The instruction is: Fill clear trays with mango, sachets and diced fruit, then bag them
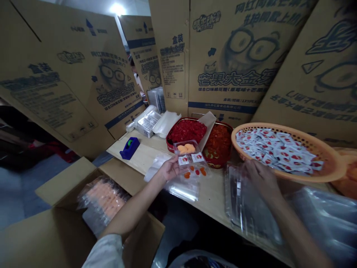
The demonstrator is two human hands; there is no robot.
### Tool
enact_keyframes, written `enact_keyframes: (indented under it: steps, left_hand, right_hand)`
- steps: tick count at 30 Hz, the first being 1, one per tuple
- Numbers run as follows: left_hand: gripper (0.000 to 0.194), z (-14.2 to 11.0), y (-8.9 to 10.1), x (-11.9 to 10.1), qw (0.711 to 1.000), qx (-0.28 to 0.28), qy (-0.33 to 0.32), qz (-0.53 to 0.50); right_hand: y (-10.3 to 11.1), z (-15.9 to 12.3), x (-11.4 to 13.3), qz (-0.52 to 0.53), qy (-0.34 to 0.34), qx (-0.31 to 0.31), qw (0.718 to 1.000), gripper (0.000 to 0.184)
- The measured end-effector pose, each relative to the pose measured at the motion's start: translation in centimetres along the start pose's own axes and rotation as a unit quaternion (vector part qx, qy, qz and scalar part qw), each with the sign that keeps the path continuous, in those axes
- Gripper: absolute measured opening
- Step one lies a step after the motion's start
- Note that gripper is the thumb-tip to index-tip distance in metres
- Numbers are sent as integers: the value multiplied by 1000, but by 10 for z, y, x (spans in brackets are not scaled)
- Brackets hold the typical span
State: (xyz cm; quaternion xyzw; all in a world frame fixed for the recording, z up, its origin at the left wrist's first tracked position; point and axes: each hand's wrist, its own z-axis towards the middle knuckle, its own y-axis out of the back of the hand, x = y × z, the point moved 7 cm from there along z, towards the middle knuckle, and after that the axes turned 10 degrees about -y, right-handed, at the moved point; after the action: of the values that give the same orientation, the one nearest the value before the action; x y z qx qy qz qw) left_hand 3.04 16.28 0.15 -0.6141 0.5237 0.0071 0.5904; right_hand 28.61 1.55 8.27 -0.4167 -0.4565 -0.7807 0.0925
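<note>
My left hand grips the left edge of a clear plastic tray between thumb and fingers. In its top compartment lie peach-coloured pieces. Two white sachets with red print fill the middle, and several small orange and red candies sit at the bottom. My right hand, smeared by motion, is over a stack of clear plastic trays, just in front of the orange basket. Whether its fingers hold a tray cannot be made out.
Red candies and orange candies fill two red tins behind the tray. The basket holds many sachets. A blue tape dispenser stands at left. Below, an open carton holds packed trays. Tall cardboard walls the back.
</note>
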Motion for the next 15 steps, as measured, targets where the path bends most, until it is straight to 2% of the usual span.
enact_keyframes:
  steps: [2, 4, 7, 11, 15]
  left_hand:
    - [30, -6, -6, 4, 1000, 4, 11, -2]
    - [29, -14, -14, 12, 1000, 14, 27, -3]
    - [27, -29, -27, 26, 998, 35, 49, -3]
    - [28, -46, -38, 43, 996, 57, 64, 5]
    - [34, -54, -44, 49, 995, 87, 52, 6]
  right_hand:
    - [-4, 7, 32, 58, 8, 59, 997, 43]
    - [-15, 14, 69, 55, 46, 84, 994, 43]
    - [-48, 23, 115, -64, 105, 110, 986, 41]
    - [-90, 25, 137, -243, 139, 120, 952, 35]
    - [-103, 16, 139, -308, 166, 115, 930, 35]
